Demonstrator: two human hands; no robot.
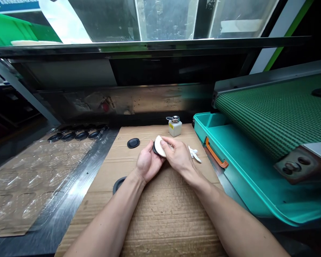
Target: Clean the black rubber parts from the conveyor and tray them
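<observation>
My left hand [149,162] is closed round a black oval part [154,148], mostly hidden behind a white pad. In my right hand [178,154] is that round white pad [159,146], pinched by its edge and pressed against or close over the black part. Another black oval part [133,143] lies on the cardboard [173,214] beyond my left hand. A further black part [118,185] is partly covered by my left forearm. Behind my hands stands a small white dispenser bottle [175,127] with a metal top. Crumpled white pieces [194,154] lie beside my right hand.
On the left a clear plastic tray [29,171] has several black parts [81,135] in its far row. A teal bin [256,171] with an orange handle [215,154] stands at the right, under the end of a green conveyor belt [280,110]. A metal ledge [149,46] crosses above.
</observation>
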